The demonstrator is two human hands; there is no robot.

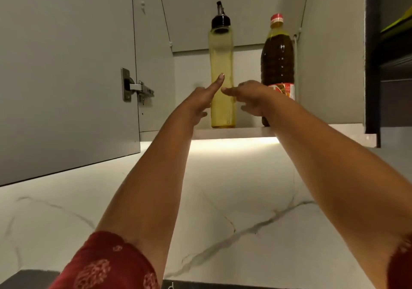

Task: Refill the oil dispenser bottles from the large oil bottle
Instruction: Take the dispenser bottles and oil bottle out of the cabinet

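A tall yellowish oil dispenser bottle [221,65] with a black pour spout stands upright on the cabinet shelf [234,132]. To its right stands the large oil bottle [277,59], full of dark oil, with a red cap and a red label. Both my arms reach up to the shelf. My left hand [200,101] is at the dispenser's left side, its forefinger stretched out onto the bottle's front. My right hand [249,98] is at the dispenser's right side, fingers extended toward it, in front of the large bottle's lower part. Neither hand grips anything.
The cabinet door [66,77] hangs open at the left on a metal hinge [133,88]. A light strip glows under the shelf. Below is a white marble wall [223,210]. A dark cabinet [388,54] stands at the right.
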